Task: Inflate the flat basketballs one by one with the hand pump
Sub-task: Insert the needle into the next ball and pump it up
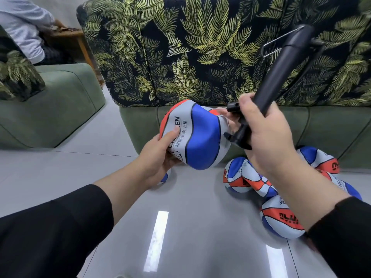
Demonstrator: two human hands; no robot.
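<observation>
Left hand (160, 152): fingers curled round the left edge of 1 flat basketball (195, 135), thumb pressed on its printed grey panel; ball is lifted off the floor, in front of the sofa.
Right hand (265, 135): gripping the black hand pump (281, 69) near its lower end; barrel slants up and to the right, across the leaf-print sofa cushions (200, 47).
Pump tip: black fitting just beside the ball's right edge; needle and valve are hidden behind the hand, so I cannot tell whether it is seated.
Step in hand (judgement): mating pump to valve of the held ball; no sign of pumping yet.
Doing it well (judgement): turn the ball so the valve faces the pump tip; keep the barrel in line with the valve, not angled; push in straight; pinch the skin round the valve firmly, since the collapsed shell will fold away under pressure.
Risk (judgement): a slanted entry may bend the needle or miss the valve.
Spare balls (281, 219): at least 4 more flat ones on the grey tile floor (190, 237), lower right, touching and overlapping each other near the sofa base; a sliver of another shows under the left wrist.
Containers: none in view; balls lie loose on the floor.
Background: another person sits at upper left by a small wooden table (76, 37).
</observation>
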